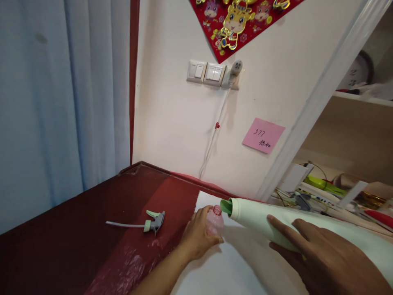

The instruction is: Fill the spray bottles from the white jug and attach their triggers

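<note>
My left hand (198, 237) is wrapped around a small clear pinkish bottle (215, 221) that stands upright on the white surface, its neck uncovered. My right hand (322, 254) grips a large white bottle (264, 219), tilted on its side with its green spout (226, 206) right at the small bottle's mouth. A grey and green spray trigger head with its tube (147, 224) lies on the dark red tabletop, to the left of my left hand.
The dark red table (92, 237) meets a white wall with light switches (205, 72), a plugged-in charger with cable (235, 73) and a pink sticky note (263, 135). Blue curtains (55, 102) hang at left. A cluttered shelf (337, 188) stands at right.
</note>
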The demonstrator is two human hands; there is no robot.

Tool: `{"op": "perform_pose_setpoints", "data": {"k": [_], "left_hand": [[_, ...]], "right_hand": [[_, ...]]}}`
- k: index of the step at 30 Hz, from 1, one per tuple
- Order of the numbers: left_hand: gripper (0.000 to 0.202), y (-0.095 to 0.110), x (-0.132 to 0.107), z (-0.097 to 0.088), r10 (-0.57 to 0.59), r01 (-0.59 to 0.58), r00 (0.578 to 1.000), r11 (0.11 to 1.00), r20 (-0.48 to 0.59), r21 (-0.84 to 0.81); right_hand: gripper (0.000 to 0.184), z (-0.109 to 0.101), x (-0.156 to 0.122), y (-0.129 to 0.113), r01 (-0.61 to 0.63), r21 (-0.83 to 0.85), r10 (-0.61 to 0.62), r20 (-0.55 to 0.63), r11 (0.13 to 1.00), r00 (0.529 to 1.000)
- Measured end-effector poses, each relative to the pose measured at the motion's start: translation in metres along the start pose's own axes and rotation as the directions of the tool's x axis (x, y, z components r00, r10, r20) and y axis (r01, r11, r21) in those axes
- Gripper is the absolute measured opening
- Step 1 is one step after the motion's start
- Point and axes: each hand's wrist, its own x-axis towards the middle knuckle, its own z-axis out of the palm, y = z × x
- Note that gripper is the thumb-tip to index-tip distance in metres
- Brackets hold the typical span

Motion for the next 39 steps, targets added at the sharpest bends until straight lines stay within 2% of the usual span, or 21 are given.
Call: {"op": "perform_pose_setpoints", "data": {"k": [20, 26, 30, 39], "left_hand": [[0.084, 0.0007, 0.0007, -0.0011, 0.001, -0.001, 1.000, 1.000, 0.004, 0.009], [0.086, 0.0012, 0.0000, -0.0005, -0.008, 0.008, 1.000, 1.000, 0.005, 0.017], [0.085, 0.0022, 0.0003, -0.0008, -0.012, 0.012, 1.000, 1.000, 0.011, 0.018], [0.087, 0.0017, 0.0009, -0.0014, -0.005, 0.005, 1.000, 1.000, 0.015, 0.016]], "right_hand": [[0.037, -0.0003, -0.0017, 0.0010, 0.020, -0.007, -0.020, 0.021, 1.000, 1.000], [0.040, 0.0043, -0.0061, 0.0024, 0.003, -0.005, -0.003, 0.076, 1.000, 0.997], [0.038, 0.0033, -0.0060, 0.0024, 0.010, -0.019, -0.010, 0.018, 1.000, 1.000], [0.037, 0.0011, -0.0007, 0.0020, 0.014, -0.032, -0.013, 0.013, 0.999, 1.000]]}}
